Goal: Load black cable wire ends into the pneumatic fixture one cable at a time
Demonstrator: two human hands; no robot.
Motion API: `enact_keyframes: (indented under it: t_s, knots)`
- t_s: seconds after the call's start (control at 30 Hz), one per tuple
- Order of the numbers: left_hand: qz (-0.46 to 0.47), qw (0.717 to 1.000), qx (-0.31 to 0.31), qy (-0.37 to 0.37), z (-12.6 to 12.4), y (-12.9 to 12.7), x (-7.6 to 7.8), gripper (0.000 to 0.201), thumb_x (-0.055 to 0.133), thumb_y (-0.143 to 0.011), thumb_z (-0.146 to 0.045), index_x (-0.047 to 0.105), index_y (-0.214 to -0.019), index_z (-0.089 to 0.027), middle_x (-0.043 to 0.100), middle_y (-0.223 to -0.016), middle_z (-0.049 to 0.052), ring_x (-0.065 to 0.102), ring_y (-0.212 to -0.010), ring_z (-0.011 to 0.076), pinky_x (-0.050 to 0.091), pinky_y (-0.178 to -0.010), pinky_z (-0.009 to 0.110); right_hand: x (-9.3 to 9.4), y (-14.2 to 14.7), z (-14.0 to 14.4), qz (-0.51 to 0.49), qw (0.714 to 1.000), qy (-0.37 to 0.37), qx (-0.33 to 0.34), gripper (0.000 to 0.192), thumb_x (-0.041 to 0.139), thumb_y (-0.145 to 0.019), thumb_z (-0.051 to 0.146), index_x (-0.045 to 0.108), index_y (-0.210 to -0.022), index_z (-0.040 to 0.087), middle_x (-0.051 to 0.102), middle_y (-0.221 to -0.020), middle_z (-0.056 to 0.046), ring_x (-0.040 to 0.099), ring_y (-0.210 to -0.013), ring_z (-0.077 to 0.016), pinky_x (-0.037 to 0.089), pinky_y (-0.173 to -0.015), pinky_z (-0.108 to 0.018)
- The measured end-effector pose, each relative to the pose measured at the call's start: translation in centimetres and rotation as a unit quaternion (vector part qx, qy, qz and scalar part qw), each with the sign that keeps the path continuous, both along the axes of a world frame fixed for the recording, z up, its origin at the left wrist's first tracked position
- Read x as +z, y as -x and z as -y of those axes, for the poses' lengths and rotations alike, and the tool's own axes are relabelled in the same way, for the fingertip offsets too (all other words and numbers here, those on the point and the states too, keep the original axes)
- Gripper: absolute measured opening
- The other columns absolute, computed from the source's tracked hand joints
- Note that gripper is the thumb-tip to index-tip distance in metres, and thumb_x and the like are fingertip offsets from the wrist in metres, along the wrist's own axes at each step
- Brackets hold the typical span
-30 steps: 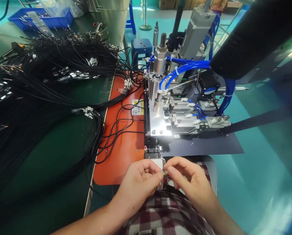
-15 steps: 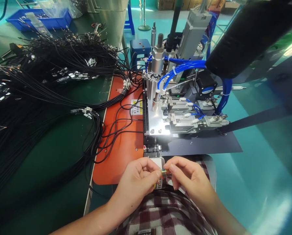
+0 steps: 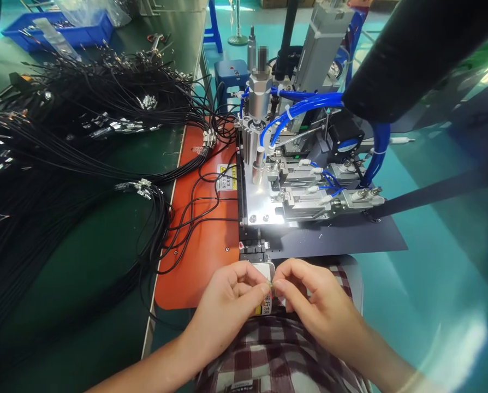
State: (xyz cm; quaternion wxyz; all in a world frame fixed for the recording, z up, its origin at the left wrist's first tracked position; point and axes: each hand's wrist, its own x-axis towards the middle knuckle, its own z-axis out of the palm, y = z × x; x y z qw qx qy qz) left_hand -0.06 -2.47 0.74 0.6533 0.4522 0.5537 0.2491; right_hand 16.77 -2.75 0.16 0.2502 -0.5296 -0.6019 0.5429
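Low in the head view, just above a checked shirt, my two hands meet fingertip to fingertip. My left hand (image 3: 233,297) is closed in a pinch on thin coloured wires (image 3: 271,287), whose small yellow-green and red bits show between the fingers. Thumb and forefinger of my right hand (image 3: 315,292) are pinched on the same wires from the other side. Most of the wires' length is hidden by the fingers. Behind the hands is a white label with printed characters (image 3: 266,305).
Ahead stands a metal machine (image 3: 260,196) with blue air hoses (image 3: 313,102). Left of it, black cables (image 3: 192,218) cross an orange plate (image 3: 203,278). A large heap of black cables (image 3: 105,87) covers the green table (image 3: 105,245). A thick black tube (image 3: 408,60) hangs at upper right.
My right hand has moved slightly left, and its fingertips have closed in on the wires beside my left fingertips. Less of the wires shows. The camera view has shifted a little.
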Motion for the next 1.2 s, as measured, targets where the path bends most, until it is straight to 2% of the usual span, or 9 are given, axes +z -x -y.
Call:
enact_keyframes:
  t_s: [0.07, 0.17, 0.27, 0.43, 0.6, 0.8, 1.03, 1.2]
  knots:
    - [-0.069, 0.990, -0.035, -0.115, -0.1, 0.3, -0.1, 0.013, 0.054, -0.085, -0.020, 0.062, -0.075, -0.016, 0.056, -0.070, 0.001, 0.052, -0.064, 0.0122, 0.040, -0.055, 0.021, -0.1, 0.0, -0.6, -0.037, 0.999, 0.033, -0.002, 0.022, 0.049, -0.092, 0.029, 0.053, -0.071, 0.021, 0.054, -0.060, 0.003, 0.051, -0.055, -0.0130, 0.037, -0.048, -0.024]
    - [-0.134, 0.953, -0.091, -0.257, -0.9, 0.8, -0.8, 0.014, 0.051, -0.087, -0.017, 0.064, -0.082, -0.018, 0.059, -0.084, 0.004, 0.057, -0.078, 0.0153, 0.046, -0.066, 0.025, -0.8, 0.0, -1.6, -0.090, 0.993, 0.075, -0.033, 0.022, 0.052, -0.090, 0.032, 0.053, -0.072, 0.020, 0.055, -0.063, 0.003, 0.052, -0.054, -0.0125, 0.041, -0.050, -0.024]
    - [-0.156, 0.924, -0.114, -0.331, -2.3, 1.1, -1.7, 0.014, 0.049, -0.089, -0.014, 0.062, -0.087, -0.018, 0.058, -0.085, 0.004, 0.057, -0.079, 0.0148, 0.047, -0.069, 0.024, -1.8, 0.0, -2.8, -0.126, 0.986, 0.089, -0.071, 0.024, 0.056, -0.088, 0.036, 0.054, -0.071, 0.019, 0.056, -0.064, 0.003, 0.050, -0.051, -0.0104, 0.040, -0.050, -0.024]
    - [-0.188, 0.869, -0.153, -0.432, -4.1, 1.6, -2.8, 0.021, 0.041, -0.091, -0.008, 0.062, -0.093, -0.012, 0.055, -0.086, 0.006, 0.057, -0.078, 0.0132, 0.049, -0.069, 0.022, -3.3, 0.0, -4.4, -0.162, 0.976, 0.115, -0.086, 0.028, 0.062, -0.083, 0.041, 0.054, -0.070, 0.017, 0.056, -0.061, 0.004, 0.046, -0.048, -0.0082, 0.035, -0.049, -0.023]
    - [-0.258, 0.790, -0.232, -0.506, -4.6, 2.4, -3.8, 0.029, 0.037, -0.093, -0.011, 0.063, -0.103, -0.013, 0.058, -0.083, 0.006, 0.058, -0.070, 0.0140, 0.051, -0.062, 0.023, -4.4, -0.2, -4.6, -0.148, 0.978, 0.119, -0.087, 0.029, 0.060, -0.085, 0.042, 0.055, -0.071, 0.017, 0.054, -0.058, 0.005, 0.045, -0.049, -0.0085, 0.034, -0.050, -0.023]
    - [-0.296, 0.722, -0.245, -0.575, -4.8, 2.5, -4.1, 0.034, 0.031, -0.097, -0.015, 0.065, -0.100, -0.010, 0.058, -0.076, 0.006, 0.056, -0.065, 0.0148, 0.049, -0.058, 0.025, -4.5, 0.0, -4.9, -0.135, 0.979, 0.126, -0.083, 0.034, 0.058, -0.085, 0.048, 0.054, -0.070, 0.017, 0.052, -0.055, 0.005, 0.045, -0.048, -0.0092, 0.035, -0.050, -0.024]
    - [-0.311, 0.691, -0.248, -0.603, -5.0, 2.6, -4.3, 0.034, 0.031, -0.096, -0.014, 0.063, -0.107, -0.009, 0.058, -0.075, 0.007, 0.051, -0.061, 0.0160, 0.045, -0.054, 0.028, -4.5, 0.0, -5.0, -0.131, 0.981, 0.121, -0.080, 0.032, 0.057, -0.085, 0.044, 0.053, -0.070, 0.017, 0.051, -0.056, 0.006, 0.044, -0.047, -0.0085, 0.034, -0.049, -0.023]
    - [-0.319, 0.686, -0.249, -0.605, -5.0, 2.5, -4.2, 0.033, 0.032, -0.096, -0.013, 0.063, -0.106, -0.010, 0.058, -0.075, 0.006, 0.050, -0.061, 0.0160, 0.044, -0.055, 0.027, -4.7, -0.1, -4.9, -0.130, 0.981, 0.121, -0.079, 0.029, 0.056, -0.087, 0.040, 0.054, -0.071, 0.016, 0.052, -0.057, 0.006, 0.044, -0.048, -0.0082, 0.034, -0.050, -0.023]
